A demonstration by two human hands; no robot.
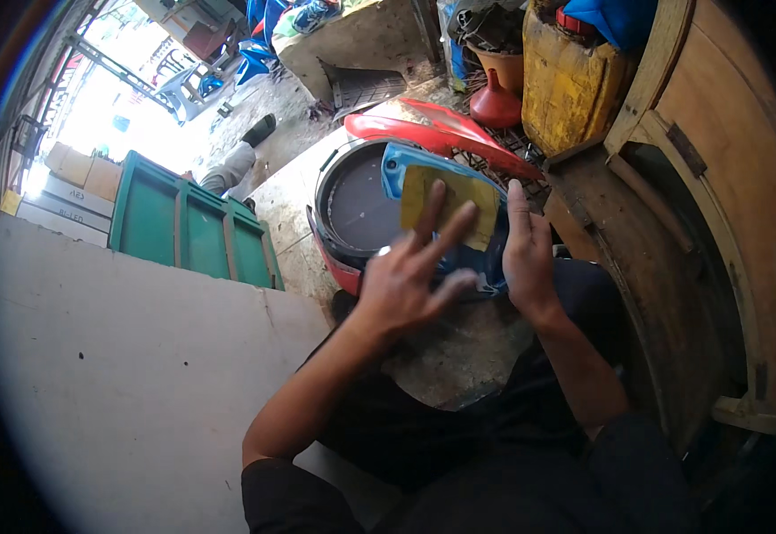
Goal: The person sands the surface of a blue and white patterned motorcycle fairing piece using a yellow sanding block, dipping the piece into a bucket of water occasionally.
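Note:
A blue plastic panel (395, 171), curved like a piece of motorcycle bodywork, stands tilted over my lap. Against its face lies a yellow-brown sheet (479, 233) that looks like sandpaper. My left hand (410, 276) has its fingers spread, two of them lying on the sheet; the hand is slightly blurred. At the panel's right edge is my right hand (529, 258), thumb pointing up along the edge and the other fingers partly hidden behind, gripping it. Just left of the panel sits a round black tray or basin (361, 200) with a dark flat bottom.
Red curved plastic parts (424, 132) lie beyond the panel. A red funnel (496, 105) and a dirty yellow jerrycan (575, 84) stand farther back. Wooden furniture (717, 151) closes in on the right. A white wall (139, 356) and a green slatted crate (188, 218) are at left.

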